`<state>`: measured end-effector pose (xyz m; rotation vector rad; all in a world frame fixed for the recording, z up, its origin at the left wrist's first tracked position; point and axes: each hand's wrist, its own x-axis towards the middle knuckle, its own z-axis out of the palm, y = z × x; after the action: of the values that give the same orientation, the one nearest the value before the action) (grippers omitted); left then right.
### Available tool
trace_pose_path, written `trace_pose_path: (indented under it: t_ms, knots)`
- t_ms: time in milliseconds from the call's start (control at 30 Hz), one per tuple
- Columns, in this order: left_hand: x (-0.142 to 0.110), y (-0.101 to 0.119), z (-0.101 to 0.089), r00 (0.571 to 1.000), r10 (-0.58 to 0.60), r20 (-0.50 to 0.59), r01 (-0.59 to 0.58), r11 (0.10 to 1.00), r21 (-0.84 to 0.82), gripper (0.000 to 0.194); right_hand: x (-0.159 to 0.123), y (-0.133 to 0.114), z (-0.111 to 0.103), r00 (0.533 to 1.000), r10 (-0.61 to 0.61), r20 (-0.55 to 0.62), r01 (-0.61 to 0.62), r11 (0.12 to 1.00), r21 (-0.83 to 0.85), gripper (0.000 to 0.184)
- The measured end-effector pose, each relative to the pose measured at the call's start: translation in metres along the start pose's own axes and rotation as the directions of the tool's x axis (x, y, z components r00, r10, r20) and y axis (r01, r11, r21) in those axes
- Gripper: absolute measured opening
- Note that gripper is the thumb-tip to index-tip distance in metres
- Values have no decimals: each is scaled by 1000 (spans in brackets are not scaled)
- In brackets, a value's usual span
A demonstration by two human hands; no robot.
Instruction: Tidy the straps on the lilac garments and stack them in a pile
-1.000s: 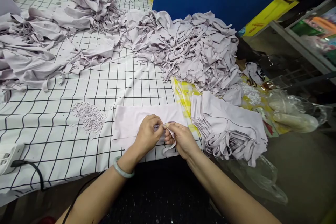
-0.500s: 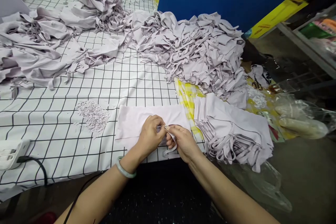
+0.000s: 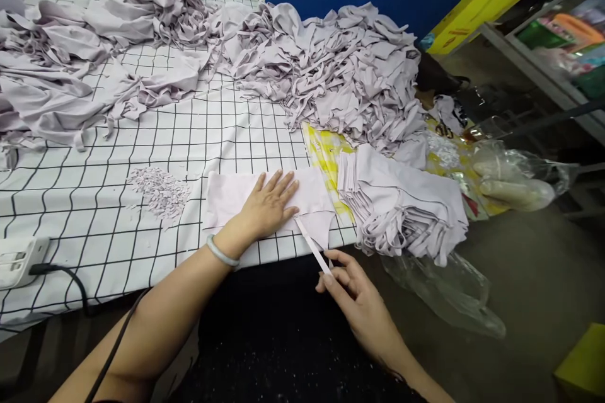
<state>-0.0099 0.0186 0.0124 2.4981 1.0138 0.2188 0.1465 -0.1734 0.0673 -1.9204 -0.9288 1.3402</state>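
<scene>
A pale lilac fabric piece (image 3: 227, 194) lies flat on the checked tablecloth at the table's front edge. My left hand (image 3: 270, 204) presses down on it, palm flat and fingers spread. From the piece's lower edge a narrow fabric strap (image 3: 311, 244) runs out toward me. My right hand (image 3: 347, 280) pinches the strap's far end between thumb and fingers, just off the table edge. Close by on the right sits a stack of folded fabric pieces (image 3: 406, 192) with looped straps hanging at its front.
A large heap of lilac fabric pieces (image 3: 350, 69) spreads across the back, with more fabric (image 3: 51, 101) at left. Small fabric scraps (image 3: 161, 194) lie left of my hand. A white power strip (image 3: 21, 261) with a black cable stands at the left edge. Plastic bags (image 3: 515, 176) lie right.
My hands, earlier together at the strap, have parted. The left now lies flat on the fabric piece; the right has drawn the strap down toward me. The view has shifted slightly.
</scene>
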Motion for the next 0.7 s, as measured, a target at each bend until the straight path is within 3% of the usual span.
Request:
trace_pose_path:
  t_ms: [167, 267, 333, 400, 600, 700]
  knots:
    - [2, 3, 3, 998, -34, 50, 29, 995, 98, 61, 9, 43, 10, 974, -116, -196, 122, 992, 23, 31]
    - [2, 6, -2, 994, -54, 98, 37, 985, 168, 63, 17, 48, 4, 860, -336, -384, 258, 935, -242, 25]
    - [1, 8, -5, 991, -66, 117, 41, 979, 200, 64, 15, 49, -3, 812, -448, -374, 293, 867, -404, 21]
    - [0, 9, -6, 989, -75, 127, 47, 976, 211, 64, 11, 53, -10, 825, -477, -302, 317, 834, -451, 19]
    - [7, 12, -6, 983, -100, 156, 73, 983, 170, 65, 9, 77, -15, 802, -521, -291, 446, 847, -288, 23]
    - [3, 3, -20, 983, -70, 168, 69, 998, 15, 63, 11, 83, -15, 793, -491, -362, 454, 871, -187, 28]
